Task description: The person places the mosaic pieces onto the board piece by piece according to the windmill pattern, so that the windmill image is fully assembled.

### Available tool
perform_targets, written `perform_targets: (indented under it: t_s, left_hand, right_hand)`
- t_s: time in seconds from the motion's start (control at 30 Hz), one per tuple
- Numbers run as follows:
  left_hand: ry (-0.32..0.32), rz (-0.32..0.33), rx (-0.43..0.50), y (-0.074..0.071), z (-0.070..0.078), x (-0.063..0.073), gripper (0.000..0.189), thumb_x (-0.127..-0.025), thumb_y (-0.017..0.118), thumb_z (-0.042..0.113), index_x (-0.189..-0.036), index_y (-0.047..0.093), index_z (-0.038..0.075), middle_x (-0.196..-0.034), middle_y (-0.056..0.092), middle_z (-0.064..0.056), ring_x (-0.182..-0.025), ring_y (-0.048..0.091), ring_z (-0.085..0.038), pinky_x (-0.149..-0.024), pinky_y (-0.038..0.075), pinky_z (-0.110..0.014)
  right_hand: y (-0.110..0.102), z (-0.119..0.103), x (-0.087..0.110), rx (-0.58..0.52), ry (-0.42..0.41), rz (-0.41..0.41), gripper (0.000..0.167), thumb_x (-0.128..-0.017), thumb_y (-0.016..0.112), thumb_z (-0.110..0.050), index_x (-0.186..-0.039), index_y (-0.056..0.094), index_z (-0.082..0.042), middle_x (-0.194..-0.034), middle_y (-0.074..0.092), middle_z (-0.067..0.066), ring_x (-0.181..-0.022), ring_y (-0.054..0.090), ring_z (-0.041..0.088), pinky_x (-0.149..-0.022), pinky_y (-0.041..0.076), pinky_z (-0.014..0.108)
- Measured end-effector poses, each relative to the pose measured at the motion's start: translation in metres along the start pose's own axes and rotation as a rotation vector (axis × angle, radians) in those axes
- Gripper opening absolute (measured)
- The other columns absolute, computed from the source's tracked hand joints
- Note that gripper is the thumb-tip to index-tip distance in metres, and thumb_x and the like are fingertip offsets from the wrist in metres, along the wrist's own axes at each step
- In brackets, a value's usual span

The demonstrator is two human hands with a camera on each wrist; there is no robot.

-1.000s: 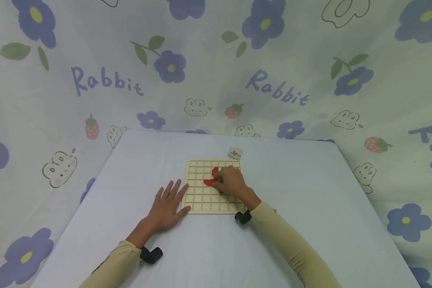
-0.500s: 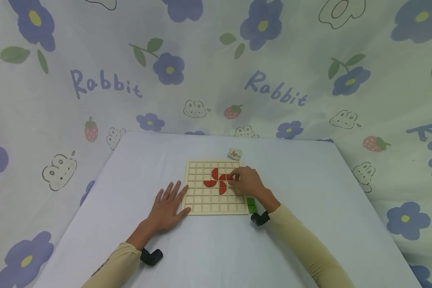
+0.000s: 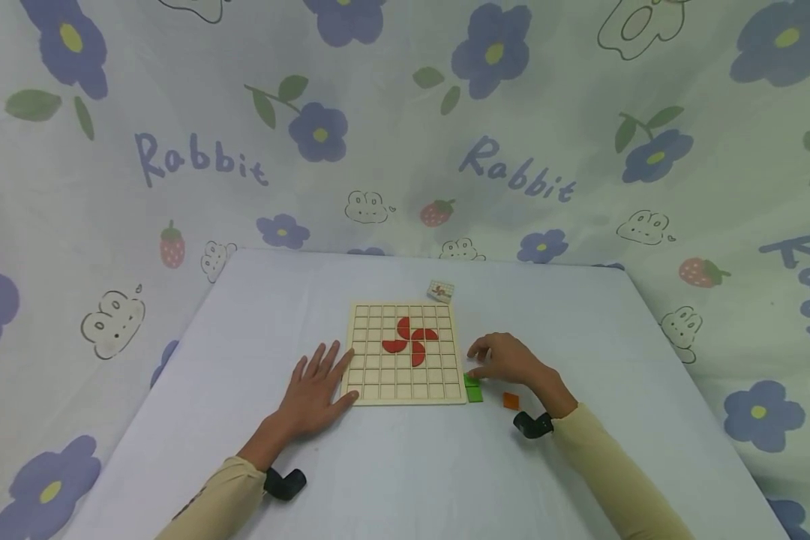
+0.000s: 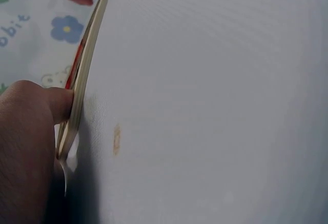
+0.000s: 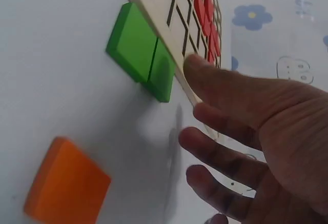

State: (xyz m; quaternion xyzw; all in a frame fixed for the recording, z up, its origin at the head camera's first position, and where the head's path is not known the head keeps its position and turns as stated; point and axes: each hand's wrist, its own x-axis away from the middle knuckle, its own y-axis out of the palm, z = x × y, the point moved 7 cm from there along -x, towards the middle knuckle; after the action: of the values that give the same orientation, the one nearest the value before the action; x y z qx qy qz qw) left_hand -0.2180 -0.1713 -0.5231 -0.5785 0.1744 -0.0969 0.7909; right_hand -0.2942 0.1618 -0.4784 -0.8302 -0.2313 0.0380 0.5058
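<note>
A wooden grid board (image 3: 371, 375) lies on the white table, bearing several red pieces (image 3: 418, 353) in a pinwheel shape near its middle. My left hand (image 3: 313, 397) lies flat with spread fingers at the board's left edge, its thumb touching the rim, as the left wrist view also shows. Off the board's right edge hovers my right hand (image 3: 509, 360), fingers loosely bent and holding nothing. Just below its fingertips are two green square tiles (image 5: 136, 44), side by side against the board. An orange square tile (image 5: 72, 185) lies apart, nearer the right wrist.
A small block with a pinwheel picture (image 3: 441, 291) sits behind the board's far right corner. White cloth covers the table (image 3: 391, 472). A curtain (image 3: 391, 150) printed with flowers and rabbits hangs behind and at the sides.
My right hand has moved right, from over the red pieces to beside the board. All the red pieces now show, and the green and orange tiles are uncovered. The left hand stays in place.
</note>
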Motion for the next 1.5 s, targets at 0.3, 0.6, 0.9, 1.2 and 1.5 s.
perform_targets:
  t_s: [0.3,0.6,0.9,1.2,1.5]
  left_hand:
    - [-0.011,-0.011,-0.004,-0.002,0.002,0.001,0.076,-0.096,0.048,0.058,-0.156,0.030,0.013,-0.161,0.019,-0.016,-0.147,0.010,-0.039,-0.110,0.010,-0.063]
    - [-0.027,-0.041,-0.017,-0.009,0.009,0.001,0.076,-0.096,0.051,0.054,-0.155,0.031,0.012,-0.161,0.020,-0.016,-0.147,0.012,-0.039,-0.111,0.012,-0.063]
    - [-0.039,-0.056,-0.025,-0.007,0.007,-0.002,0.077,-0.096,0.050,0.055,-0.157,0.028,0.014,-0.162,0.017,-0.015,-0.147,0.009,-0.038,-0.112,0.010,-0.062]
    - [-0.040,-0.056,-0.021,-0.008,0.006,-0.003,0.077,-0.095,0.051,0.055,-0.156,0.029,0.013,-0.162,0.017,-0.015,-0.147,0.010,-0.038,-0.112,0.010,-0.062]
    - [-0.050,-0.065,-0.013,-0.007,0.007,-0.002,0.077,-0.095,0.051,0.054,-0.156,0.029,0.014,-0.162,0.017,-0.015,-0.148,0.009,-0.038,-0.112,0.008,-0.061]
  right_hand:
    - [0.015,0.007,0.021,-0.100,-0.005,-0.057,0.035,-0.069,0.091,-0.029,-0.098,0.073,-0.018,-0.085,0.059,-0.005,-0.080,0.052,0.016,-0.073,0.047,0.033]
    - [0.025,0.008,0.022,-0.226,-0.047,-0.064,0.026,-0.075,0.088,-0.022,-0.088,0.067,-0.016,-0.083,0.060,-0.005,-0.078,0.055,0.015,-0.071,0.047,0.031]
    - [0.008,0.004,0.011,-0.262,-0.110,-0.030,0.012,-0.082,0.081,-0.013,-0.088,0.071,-0.015,-0.081,0.065,-0.006,-0.074,0.059,0.015,-0.068,0.050,0.031]
    - [0.017,-0.030,-0.013,-0.288,-0.247,0.036,0.005,-0.088,0.076,-0.016,-0.092,0.073,-0.016,-0.083,0.066,-0.010,-0.075,0.059,0.012,-0.069,0.050,0.029]
    - [0.030,-0.075,-0.041,-0.247,-0.326,0.129,0.005,-0.091,0.073,-0.016,-0.093,0.076,-0.012,-0.083,0.066,-0.014,-0.075,0.058,0.008,-0.067,0.050,0.029]
